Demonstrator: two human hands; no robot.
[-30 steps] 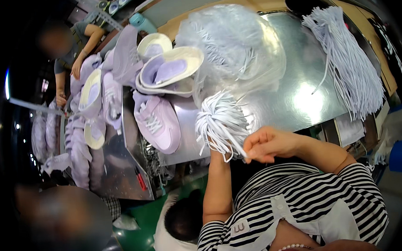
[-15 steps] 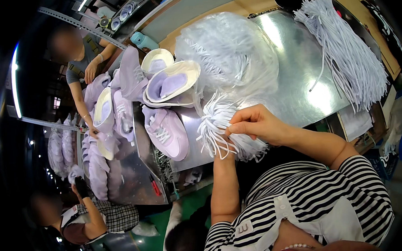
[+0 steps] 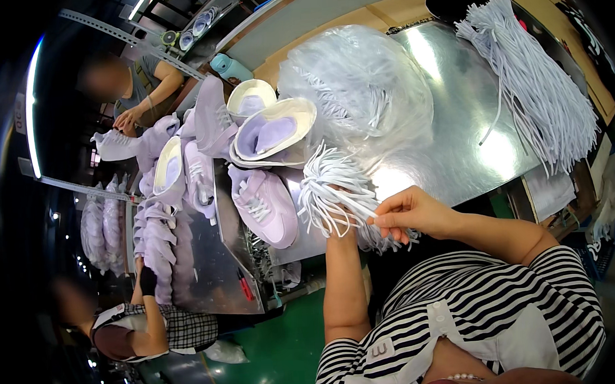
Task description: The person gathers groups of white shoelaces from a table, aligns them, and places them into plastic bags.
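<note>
A bundle of white shoelaces (image 3: 329, 179) hangs over my left hand (image 3: 342, 221), which is closed around it. The laces hide most of those fingers, and loose ends fan out toward the shoes. My right hand (image 3: 411, 213) is just right of the bundle, thumb and forefinger pinched on the end of a single lace stretching from the bunch. To the left of the bundle lies a lilac sneaker (image 3: 265, 207) with white laces. Behind it, lilac uppers with cream linings (image 3: 276, 130) are piled up.
A clear plastic bag (image 3: 357, 80) of laces sits on the metal table (image 3: 456, 144). A long bunch of laces (image 3: 536, 89) lies at the right. A turquoise bottle (image 3: 231, 68) stands at the back. Two co-workers are at the left, beside rows of lilac shoes (image 3: 160, 246).
My right hand has moved right and slightly nearer, away from the bundle's middle, drawing a lace out straight. The far-left co-worker's hands have shifted to a pale shoe; the nearer one reaches to the shoe row.
</note>
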